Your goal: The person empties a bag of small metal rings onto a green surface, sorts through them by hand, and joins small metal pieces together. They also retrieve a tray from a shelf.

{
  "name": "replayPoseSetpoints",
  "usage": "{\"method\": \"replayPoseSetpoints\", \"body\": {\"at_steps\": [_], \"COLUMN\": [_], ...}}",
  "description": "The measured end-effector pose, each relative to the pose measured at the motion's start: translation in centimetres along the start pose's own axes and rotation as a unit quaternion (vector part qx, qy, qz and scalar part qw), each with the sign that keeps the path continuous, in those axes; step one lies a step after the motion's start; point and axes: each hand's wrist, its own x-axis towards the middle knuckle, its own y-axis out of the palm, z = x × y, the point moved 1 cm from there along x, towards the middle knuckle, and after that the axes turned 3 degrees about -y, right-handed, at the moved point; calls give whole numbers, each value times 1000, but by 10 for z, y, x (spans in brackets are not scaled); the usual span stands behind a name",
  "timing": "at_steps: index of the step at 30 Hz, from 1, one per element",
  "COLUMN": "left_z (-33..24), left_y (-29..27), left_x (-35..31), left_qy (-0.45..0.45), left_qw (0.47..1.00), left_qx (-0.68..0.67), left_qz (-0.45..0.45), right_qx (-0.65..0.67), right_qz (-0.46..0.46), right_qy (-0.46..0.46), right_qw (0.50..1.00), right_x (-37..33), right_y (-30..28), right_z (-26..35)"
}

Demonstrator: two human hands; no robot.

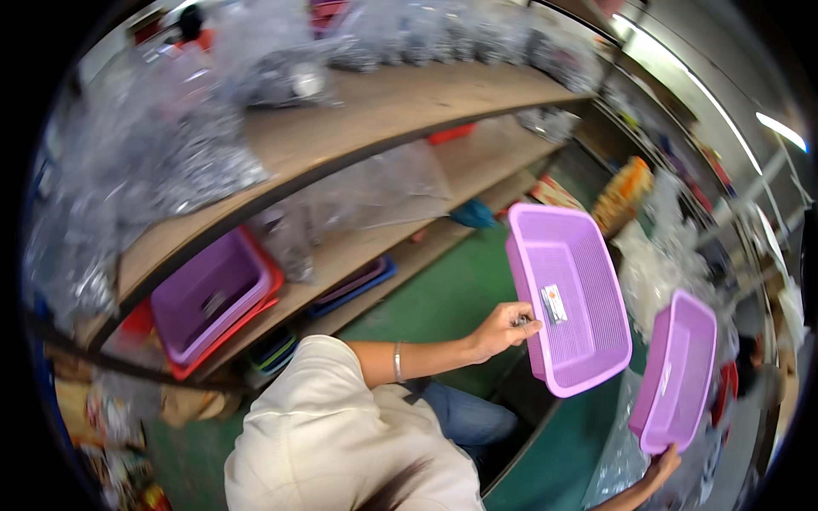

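My left hand [505, 332] grips the near left rim of a purple plastic basket [588, 255], thumb against the edge. The basket is tilted so its slotted inside faces me, and a white label [554, 304] sits in it. Something small and shiny shows at the fingers of this hand; I cannot make out what. Farther right, my right hand [665, 464] is closed on the lower end of a second purple basket [682, 366], which stands steeply tilted. Both baskets look empty apart from their labels. Part of the right forearm is cut off by the lower edge.
A wooden shelf [375, 94] on the left carries clear bags [200, 153] of small grey parts. Below, a purple basket [213, 289] sits nested in a red one. Clear plastic bags [660, 264] lie at the right, by a green tabletop [558, 456].
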Motion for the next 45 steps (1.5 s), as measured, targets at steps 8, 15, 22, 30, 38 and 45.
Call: {"method": "replayPoseSetpoints", "body": {"at_steps": [8,15,22,30,38,45], "left_z": [-64,-59,-64,-60,-55,-42], "left_y": [-92,-147,-218,-249,-230,-445], "left_x": [-147,-220,-252,-230,-175,-210], "left_qy": [294,435,425,322,357,-4], "left_qw": [834,628,500,492,587,545], "left_qx": [38,50,26,-113,283,160], "left_qz": [-466,-643,-754,-801,-669,-823], "right_qx": [3,32,96,129,101,231], "right_qz": [27,91,159,94,29,40], "right_qy": [122,148,135,160,129,171], "right_qw": [992,984,973,974,986,957], "right_x": [-11,-2,11,-19,-96,-131], "right_y": [78,95,73,66,123,103], "right_z": [-55,-85,-125,-128,-85,-50]}}
